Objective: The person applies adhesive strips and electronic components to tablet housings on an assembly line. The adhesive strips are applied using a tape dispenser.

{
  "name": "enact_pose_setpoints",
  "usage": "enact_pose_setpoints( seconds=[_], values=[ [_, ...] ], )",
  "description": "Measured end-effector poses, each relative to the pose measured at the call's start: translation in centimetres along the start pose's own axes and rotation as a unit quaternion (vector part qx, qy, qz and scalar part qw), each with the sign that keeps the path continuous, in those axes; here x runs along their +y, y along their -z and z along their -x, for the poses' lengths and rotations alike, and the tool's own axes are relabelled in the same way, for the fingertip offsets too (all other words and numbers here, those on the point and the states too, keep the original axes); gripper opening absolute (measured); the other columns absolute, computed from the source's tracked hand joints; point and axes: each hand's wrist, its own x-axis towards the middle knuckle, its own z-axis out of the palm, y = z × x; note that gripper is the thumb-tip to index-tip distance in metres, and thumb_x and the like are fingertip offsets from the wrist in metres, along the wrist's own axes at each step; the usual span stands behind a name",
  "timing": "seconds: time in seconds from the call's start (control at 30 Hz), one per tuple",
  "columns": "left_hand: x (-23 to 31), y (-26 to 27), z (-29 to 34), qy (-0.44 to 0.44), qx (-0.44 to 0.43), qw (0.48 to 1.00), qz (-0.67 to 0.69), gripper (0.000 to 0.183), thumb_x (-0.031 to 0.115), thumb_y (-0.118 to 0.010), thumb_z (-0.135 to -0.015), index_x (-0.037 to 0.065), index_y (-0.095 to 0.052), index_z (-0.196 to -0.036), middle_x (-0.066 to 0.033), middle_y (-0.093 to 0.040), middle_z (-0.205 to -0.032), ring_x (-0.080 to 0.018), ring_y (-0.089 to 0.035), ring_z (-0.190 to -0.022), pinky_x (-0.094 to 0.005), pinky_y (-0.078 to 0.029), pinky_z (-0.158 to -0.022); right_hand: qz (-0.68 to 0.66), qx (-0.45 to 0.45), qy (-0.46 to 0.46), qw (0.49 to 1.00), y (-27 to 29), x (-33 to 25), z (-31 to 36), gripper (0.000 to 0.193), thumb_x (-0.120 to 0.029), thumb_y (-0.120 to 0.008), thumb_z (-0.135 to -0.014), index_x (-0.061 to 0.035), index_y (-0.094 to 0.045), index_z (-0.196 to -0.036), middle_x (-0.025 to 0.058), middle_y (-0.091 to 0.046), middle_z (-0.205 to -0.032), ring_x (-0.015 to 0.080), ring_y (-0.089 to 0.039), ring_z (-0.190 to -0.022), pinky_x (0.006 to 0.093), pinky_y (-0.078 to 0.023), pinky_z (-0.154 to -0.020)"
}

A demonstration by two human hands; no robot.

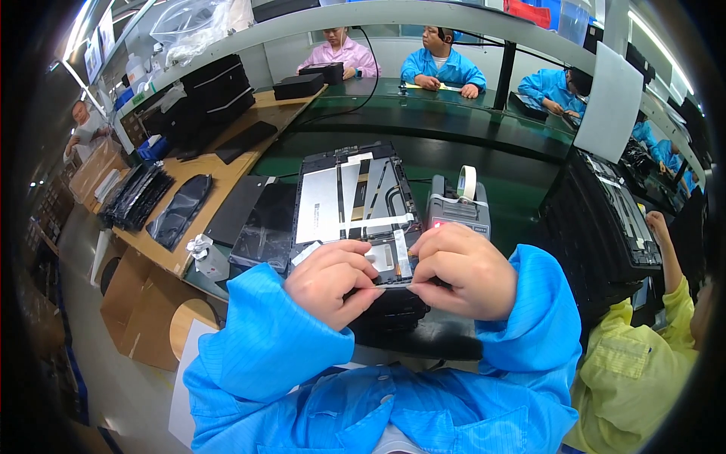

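Observation:
An opened tablet-like device (355,204) lies in front of me, its silver plate, black flat cables and pale tape pieces exposed. It rests on top of a stack of similar black units. At its near edge, my left hand (333,281) and my right hand (465,271) are both closed in a pinch. A thin pale strip (393,286), seemingly tape, spans the short gap between their fingertips. Right behind my right hand stands a grey tape dispenser (459,210) carrying a roll of pale tape (466,183) and showing a small red light.
Tall stacks of black units (594,227) rise at the right, near a person in a yellow-green sleeve (639,356). To the left, a brown bench (249,144) bears black panels and bagged parts. A white bottle-like container (208,257) stands by its corner. Several co-workers sit across the green table (484,151).

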Motion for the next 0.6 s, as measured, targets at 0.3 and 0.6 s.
enact_pose_setpoints(
  seconds=[0.3, 0.6],
  values=[
    [-0.02, -0.1, -0.04, 0.016, -0.015, 1.0, -0.003, 0.01, 0.003, -0.067, -0.064, 0.0, -0.057, -0.064, -0.0108, -0.06, -0.079, -0.0275, -0.055, -0.091, -0.035, -0.045, -0.077, 0.01, 0.016, -0.02, 1.0, -0.33, 0.37, 0.0, 0.012, -0.008, -0.064, -0.064, -0.0031, -0.054, -0.069, 0.0102, -0.053, -0.077, 0.0267, -0.052, -0.074, 0.0341, -0.042, -0.068],
    [-0.13, -0.26, -0.06, 0.007, 0.0, 1.0, -0.004, 0.011, 0.001, -0.067, -0.062, 0.001, -0.056, -0.062, -0.0103, -0.06, -0.078, -0.027, -0.056, -0.089, -0.0345, -0.046, -0.075, 0.03, 0.015, -0.016, 0.999, -0.27, 0.26, -0.07, 0.017, -0.002, -0.069, -0.056, -0.0045, -0.056, -0.067, 0.0104, -0.053, -0.078, 0.0272, -0.055, -0.078, 0.0347, -0.045, -0.068]
  ],
)
